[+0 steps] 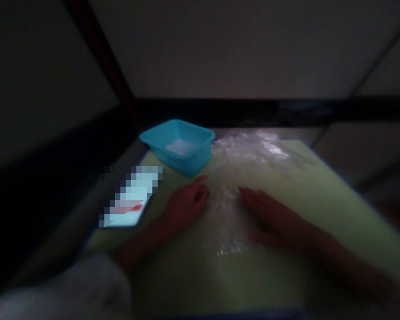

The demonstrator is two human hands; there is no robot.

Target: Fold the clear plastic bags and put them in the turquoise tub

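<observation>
A clear, crinkled plastic sheet or bag [225,222] lies on the pale yellow table top [173,271], between my two hands. My left hand [188,200] rests at its left edge, index finger stretched forward and the others loosely bent; nothing shows in its grasp. On the right side of the plastic lies my right hand [270,218], fingers stretched out flat and thumb spread apart. Dim light and blur hide the fine detail of the fingertips and of anything inside the plastic.
Past my left hand stands a blue plastic basket [196,158] with something pale at its bottom. More clear plastic [266,146] is heaped at the table's far end. A phone-like device with a lit screen [126,218] lies at the left edge. Walls rise behind.
</observation>
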